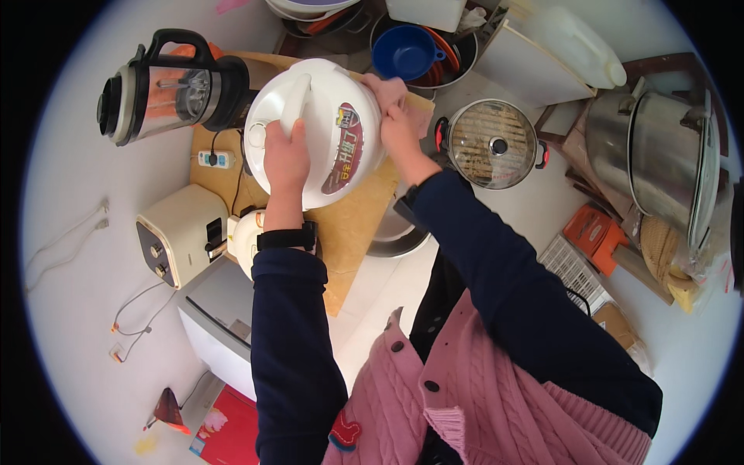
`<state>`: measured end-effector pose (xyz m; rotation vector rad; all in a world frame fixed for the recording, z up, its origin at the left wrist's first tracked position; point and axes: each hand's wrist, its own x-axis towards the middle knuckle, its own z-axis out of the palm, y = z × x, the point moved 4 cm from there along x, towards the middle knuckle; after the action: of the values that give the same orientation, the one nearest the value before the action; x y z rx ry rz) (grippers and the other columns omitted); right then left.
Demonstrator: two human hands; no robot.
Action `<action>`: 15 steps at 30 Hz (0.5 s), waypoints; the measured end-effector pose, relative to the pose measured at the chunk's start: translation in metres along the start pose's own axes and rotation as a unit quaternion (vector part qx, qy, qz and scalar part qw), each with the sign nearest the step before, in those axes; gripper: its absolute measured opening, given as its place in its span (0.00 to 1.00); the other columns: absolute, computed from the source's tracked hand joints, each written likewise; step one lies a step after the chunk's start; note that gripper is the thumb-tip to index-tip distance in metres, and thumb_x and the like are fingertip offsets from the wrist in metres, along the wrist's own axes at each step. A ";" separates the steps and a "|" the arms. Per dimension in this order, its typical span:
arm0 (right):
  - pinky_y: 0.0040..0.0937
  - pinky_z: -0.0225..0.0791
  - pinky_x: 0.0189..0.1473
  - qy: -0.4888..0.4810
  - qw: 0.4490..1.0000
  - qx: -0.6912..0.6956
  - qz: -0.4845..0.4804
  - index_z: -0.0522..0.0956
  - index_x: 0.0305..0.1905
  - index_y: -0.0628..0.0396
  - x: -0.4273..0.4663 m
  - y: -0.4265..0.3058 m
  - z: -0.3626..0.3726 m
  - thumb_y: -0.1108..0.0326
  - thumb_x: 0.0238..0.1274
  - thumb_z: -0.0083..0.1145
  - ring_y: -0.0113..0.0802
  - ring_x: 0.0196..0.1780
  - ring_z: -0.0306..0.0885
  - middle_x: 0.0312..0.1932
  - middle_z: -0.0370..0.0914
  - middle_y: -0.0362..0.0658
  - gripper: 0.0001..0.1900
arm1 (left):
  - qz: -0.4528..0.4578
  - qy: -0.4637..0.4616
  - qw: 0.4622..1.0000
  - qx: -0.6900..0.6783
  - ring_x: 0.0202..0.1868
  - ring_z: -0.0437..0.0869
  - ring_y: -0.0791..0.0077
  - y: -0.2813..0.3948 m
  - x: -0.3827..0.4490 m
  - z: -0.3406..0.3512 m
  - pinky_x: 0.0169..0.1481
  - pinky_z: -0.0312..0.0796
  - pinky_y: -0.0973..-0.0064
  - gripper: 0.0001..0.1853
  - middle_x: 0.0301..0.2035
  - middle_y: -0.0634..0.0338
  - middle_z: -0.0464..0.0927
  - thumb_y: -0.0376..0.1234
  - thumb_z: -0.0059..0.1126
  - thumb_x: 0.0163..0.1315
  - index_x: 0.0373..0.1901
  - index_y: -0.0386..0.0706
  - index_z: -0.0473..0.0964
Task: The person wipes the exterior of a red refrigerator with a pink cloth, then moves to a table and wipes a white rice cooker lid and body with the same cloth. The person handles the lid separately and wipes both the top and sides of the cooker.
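A white electric pressure cooker (317,139) with a colourful label stands on a wooden table (366,215). My left hand (286,157) is closed around the near end of the handle (297,104) on its lid. A pink cloth (388,93) is gripped in my right hand (401,136), pressed against the right side of the cooker. Part of the cloth hangs past that hand over the table corner. The cooker's lower body is hidden beneath its wide lid.
Left of the cooker are a blender (180,87), a power strip (215,159), a cream appliance (183,235) and a smaller cream-coloured one (247,241). A glass-lidded pan (493,144) and a blue basin (405,52) lie to the right. Large steel pots (657,157) stand farther right.
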<state>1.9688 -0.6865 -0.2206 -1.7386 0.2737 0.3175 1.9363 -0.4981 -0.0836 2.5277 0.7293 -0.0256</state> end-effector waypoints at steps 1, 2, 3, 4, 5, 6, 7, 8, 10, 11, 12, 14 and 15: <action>0.53 0.68 0.51 0.006 1.000 -0.008 0.024 0.79 0.50 0.59 -0.006 0.011 0.003 0.68 0.65 0.45 0.66 0.48 0.76 0.41 0.81 0.63 0.15 | 0.002 0.005 1.000 0.001 0.52 0.81 0.40 0.001 0.000 0.000 0.57 0.72 0.53 0.25 0.50 0.38 0.80 0.48 0.54 0.71 0.54 0.35 0.72; 0.53 0.68 0.50 0.032 0.999 -0.007 -0.002 0.79 0.50 0.58 -0.015 0.017 0.006 0.68 0.65 0.45 0.66 0.48 0.76 0.40 0.81 0.62 0.14 | 0.000 0.005 1.000 0.015 0.52 0.81 0.39 0.001 0.000 0.000 0.57 0.72 0.53 0.24 0.50 0.38 0.80 0.47 0.54 0.71 0.54 0.35 0.72; 0.54 0.68 0.49 0.063 0.998 -0.010 -0.007 0.79 0.49 0.58 -0.026 0.024 0.008 0.69 0.64 0.46 0.66 0.47 0.76 0.39 0.82 0.61 0.14 | 0.002 0.011 1.000 0.026 0.52 0.81 0.39 0.002 0.000 0.001 0.57 0.72 0.52 0.24 0.50 0.38 0.80 0.47 0.54 0.71 0.53 0.35 0.72; 0.54 0.68 0.48 0.096 0.995 -0.017 -0.013 0.78 0.49 0.57 -0.036 0.027 0.011 0.69 0.64 0.46 0.67 0.46 0.77 0.38 0.82 0.60 0.14 | -0.002 0.016 0.999 0.038 0.52 0.81 0.39 0.002 0.000 0.000 0.57 0.73 0.51 0.24 0.49 0.38 0.80 0.47 0.54 0.71 0.53 0.35 0.72; 0.51 0.69 0.46 0.094 0.995 -0.018 0.007 0.78 0.48 0.57 -0.044 0.031 0.014 0.69 0.65 0.46 0.63 0.45 0.78 0.37 0.82 0.58 0.12 | 0.003 0.019 0.999 0.050 0.52 0.81 0.39 0.003 -0.001 0.001 0.57 0.72 0.51 0.23 0.49 0.39 0.80 0.47 0.54 0.70 0.52 0.35 0.72; 0.49 0.69 0.44 0.094 0.995 -0.024 0.024 0.78 0.46 0.57 -0.050 0.033 0.014 0.69 0.65 0.47 0.60 0.44 0.79 0.35 0.82 0.57 0.11 | 0.001 0.022 0.998 0.062 0.52 0.81 0.39 0.004 -0.002 0.002 0.57 0.72 0.50 0.23 0.49 0.39 0.80 0.47 0.55 0.70 0.52 0.36 0.73; 0.44 0.70 0.42 0.061 0.995 0.010 0.072 0.77 0.44 0.57 -0.056 0.036 0.015 0.70 0.67 0.47 0.54 0.43 0.79 0.34 0.81 0.54 0.09 | -0.004 0.032 0.997 0.073 0.52 0.81 0.39 0.005 -0.003 0.001 0.56 0.72 0.49 0.22 0.48 0.39 0.81 0.47 0.55 0.69 0.51 0.36 0.73; 0.40 0.70 0.41 0.020 0.983 0.125 0.130 0.77 0.42 0.57 -0.062 0.039 0.019 0.70 0.68 0.48 0.47 0.43 0.80 0.34 0.81 0.52 0.07 | -0.006 0.043 0.997 0.068 0.52 0.81 0.40 0.006 -0.006 0.002 0.56 0.72 0.49 0.22 0.48 0.40 0.81 0.47 0.56 0.69 0.50 0.37 0.73; 0.31 0.70 0.40 -0.080 0.930 0.274 0.230 0.76 0.39 0.57 -0.076 0.039 0.021 0.73 0.70 0.49 0.35 0.44 0.79 0.36 0.79 0.48 0.05 | -0.023 0.059 0.996 0.057 0.52 0.82 0.41 0.008 -0.008 0.004 0.55 0.72 0.48 0.21 0.47 0.42 0.81 0.48 0.57 0.67 0.48 0.39 0.74; 0.28 0.70 0.41 -0.103 0.925 0.278 0.237 0.76 0.39 0.57 -0.082 0.035 0.017 0.73 0.70 0.49 0.32 0.44 0.78 0.38 0.79 0.47 0.05 | -0.029 0.066 0.996 0.050 0.52 0.82 0.42 0.009 -0.009 0.005 0.55 0.72 0.48 0.21 0.47 0.43 0.82 0.48 0.58 0.66 0.47 0.40 0.75; 0.28 0.71 0.42 -0.124 0.922 0.265 0.254 0.76 0.39 0.57 -0.088 0.030 0.012 0.74 0.70 0.49 0.30 0.45 0.78 0.40 0.78 0.46 0.05 | -0.037 0.061 0.997 0.042 0.52 0.82 0.43 0.008 -0.010 0.005 0.56 0.72 0.48 0.23 0.49 0.44 0.82 0.49 0.58 0.66 0.52 0.40 0.75; 0.28 0.71 0.44 -0.158 0.917 0.287 0.227 0.76 0.41 0.58 -0.100 0.013 0.002 0.77 0.70 0.50 0.28 0.46 0.77 0.43 0.78 0.44 0.04 | 0.028 0.133 0.990 -0.026 0.55 0.81 0.44 0.013 -0.019 -0.001 0.60 0.71 0.49 0.24 0.50 0.44 0.81 0.47 0.58 0.67 0.55 0.39 0.75; 0.28 0.72 0.45 -0.176 0.915 0.289 0.221 0.76 0.42 0.58 -0.107 0.003 -0.002 0.78 0.69 0.50 0.29 0.47 0.77 0.45 0.78 0.44 0.04 | 0.050 0.160 0.984 -0.057 0.56 0.80 0.44 0.013 -0.027 -0.005 0.61 0.70 0.50 0.24 0.51 0.44 0.81 0.46 0.59 0.67 0.57 0.38 0.75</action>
<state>1.8677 -0.6885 -0.1846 -0.9973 0.4447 0.7858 1.9189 -0.5183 -0.0694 2.4810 0.6990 0.4533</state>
